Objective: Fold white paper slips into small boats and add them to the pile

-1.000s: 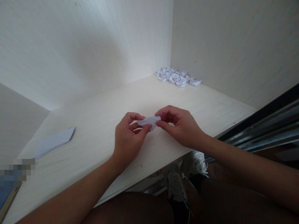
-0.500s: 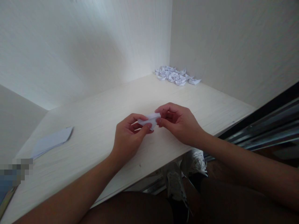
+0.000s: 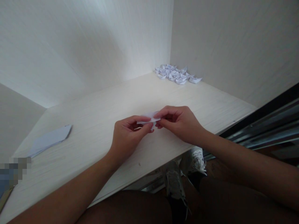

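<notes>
Between my two hands is a small folded piece of white paper (image 3: 149, 119), held a little above the white tabletop (image 3: 102, 109). My left hand (image 3: 129, 132) pinches its left part, with the thumb in front and the index finger along the upper edge. On the other side, my right hand (image 3: 178, 121) grips the right end between thumb and index finger. My fingertips cover much of the paper, so its full shape is hidden.
Several folded white paper boats (image 3: 174, 74) lie heaped in the back right corner, against the walls. A stack of white paper sheets (image 3: 50, 140) rests on the left. Below the front edge are shoes (image 3: 175, 180). A dark metal rail (image 3: 261, 121) runs along the right.
The fingers have shifted on the paper: my left index finger now lies straighter along its top, and my right index finger reaches further over it. The paper looks flatter and narrower.
</notes>
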Demonstrator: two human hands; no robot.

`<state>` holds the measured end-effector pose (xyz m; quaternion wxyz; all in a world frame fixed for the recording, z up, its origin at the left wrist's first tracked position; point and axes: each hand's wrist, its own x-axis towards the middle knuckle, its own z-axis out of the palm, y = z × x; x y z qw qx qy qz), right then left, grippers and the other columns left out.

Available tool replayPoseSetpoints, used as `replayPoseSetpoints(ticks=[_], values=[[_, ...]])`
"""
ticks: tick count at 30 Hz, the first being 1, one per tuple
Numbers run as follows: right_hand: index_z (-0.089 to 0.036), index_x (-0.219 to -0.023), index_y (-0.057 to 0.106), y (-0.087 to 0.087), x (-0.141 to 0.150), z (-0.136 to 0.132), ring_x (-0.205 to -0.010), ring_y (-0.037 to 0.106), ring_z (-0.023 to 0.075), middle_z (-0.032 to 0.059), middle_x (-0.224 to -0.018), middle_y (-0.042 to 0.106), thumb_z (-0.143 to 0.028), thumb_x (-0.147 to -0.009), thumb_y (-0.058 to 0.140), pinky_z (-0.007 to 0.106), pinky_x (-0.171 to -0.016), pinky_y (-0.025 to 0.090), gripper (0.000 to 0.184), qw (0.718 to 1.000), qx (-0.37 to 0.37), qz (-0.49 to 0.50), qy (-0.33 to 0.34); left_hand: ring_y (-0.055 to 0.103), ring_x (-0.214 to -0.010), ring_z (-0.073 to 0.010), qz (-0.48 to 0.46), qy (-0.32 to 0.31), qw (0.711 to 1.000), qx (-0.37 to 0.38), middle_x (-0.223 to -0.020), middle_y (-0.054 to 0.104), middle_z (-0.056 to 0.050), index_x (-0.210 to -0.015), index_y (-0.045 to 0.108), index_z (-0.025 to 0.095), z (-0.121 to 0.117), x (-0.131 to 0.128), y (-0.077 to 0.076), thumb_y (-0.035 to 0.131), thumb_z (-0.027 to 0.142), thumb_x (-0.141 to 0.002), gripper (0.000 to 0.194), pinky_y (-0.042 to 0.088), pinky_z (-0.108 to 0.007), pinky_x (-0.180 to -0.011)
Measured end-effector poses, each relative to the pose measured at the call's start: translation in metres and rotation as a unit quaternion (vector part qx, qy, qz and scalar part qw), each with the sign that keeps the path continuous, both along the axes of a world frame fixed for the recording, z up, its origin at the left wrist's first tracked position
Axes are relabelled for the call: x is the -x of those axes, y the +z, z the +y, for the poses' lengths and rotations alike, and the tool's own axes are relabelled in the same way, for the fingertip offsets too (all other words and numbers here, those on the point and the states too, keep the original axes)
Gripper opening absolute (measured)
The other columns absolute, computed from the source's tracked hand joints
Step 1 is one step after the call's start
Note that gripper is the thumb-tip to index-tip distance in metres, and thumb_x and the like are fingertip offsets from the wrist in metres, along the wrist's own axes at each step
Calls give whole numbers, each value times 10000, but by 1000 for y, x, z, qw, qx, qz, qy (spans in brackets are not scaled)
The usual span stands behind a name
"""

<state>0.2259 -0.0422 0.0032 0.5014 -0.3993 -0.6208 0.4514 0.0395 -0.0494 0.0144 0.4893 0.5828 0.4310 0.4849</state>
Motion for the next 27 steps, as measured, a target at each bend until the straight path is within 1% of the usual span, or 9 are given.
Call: replayPoseSetpoints(ticks=[4,6,9,11,13,16,18,21,27], values=[[-170,-854,766,-1,-1,-1,-713,724,146,25,-786,761,-153,-771,737,311,-712,608,90,1000,9,11,-8,769,-726,-168,-21,-7,1000,17,-826,801,-49,-859,795,148,1,0,0,797,307,-823,163,690,-290,-675],[-177,-848,764,0,-2,-2,-734,717,148,30,-814,763,-167,-764,753,318,-728,609,85,1000,-2,1,-10,769,-748,-177,-21,-2,999,25,-845,798,-52,-889,789,144,2,0,-1,805,321,-817,192,699,-317,-688],[-178,-907,757,4,-2,-5,-768,702,160,43,-876,759,-233,-716,828,320,-716,596,210,1000,-8,-6,19,768,-746,-172,-24,-3,999,29,-850,800,-49,-930,782,145,4,1,-3,846,296,-774,227,701,-324,-716],[-173,-954,748,6,-1,-6,-739,675,151,34,-850,739,-290,-717,848,308,-679,574,282,999,-9,-5,35,769,-734,-169,-27,-2,999,26,-844,805,-49,-942,783,147,3,2,-4,858,275,-759,235,702,-322,-720],[-173,-965,742,7,0,-7,-675,617,125,3,-763,696,-296,-772,812,280,-624,524,239,999,-29,-24,15,772,-736,-175,-25,1,1000,19,-852,810,-50,-956,788,151,1,2,-3,864,251,-745,245,706,-324,-711],[-185,-951,736,7,2,-6,-627,551,105,-26,-694,647,-220,-842,731,262,-587,457,114,995,-65,-65,-26,777,-759,-180,-15,0,1000,2,-895,817,-48,-975,799,161,-2,1,1,861,213,-738,251,711,-323,-709],[-188,-925,732,6,3,-6,-645,571,108,-18,-722,671,-194,-848,717,267,-609,470,78,994,-77,-74,-24,777,-778,-176,-9,-3,1000,-9,-914,818,-47,-961,803,160,-4,0,2,846,201,-754,215,711,-313,-715],[-191,-886,729,5,3,-7,-695,628,119,0,-793,721,-194,-850,719,279,-663,514,37,992,-96,-79,-24,770,-754,-166,-12,4,1000,-20,-866,808,-36,-931,800,158,-4,0,3,828,220,-783,164,711,-302,-692],[-191,-899,738,6,1,-9,-740,675,132,17,-842,751,-191,-846,729,296,-716,554,54,987,-124,-98,-41,775,-750,-174,-10,-6,1000,-23,-865,803,-35,-990,783,160,-2,1,1,839,225,-769,238,713,-329,-730]])
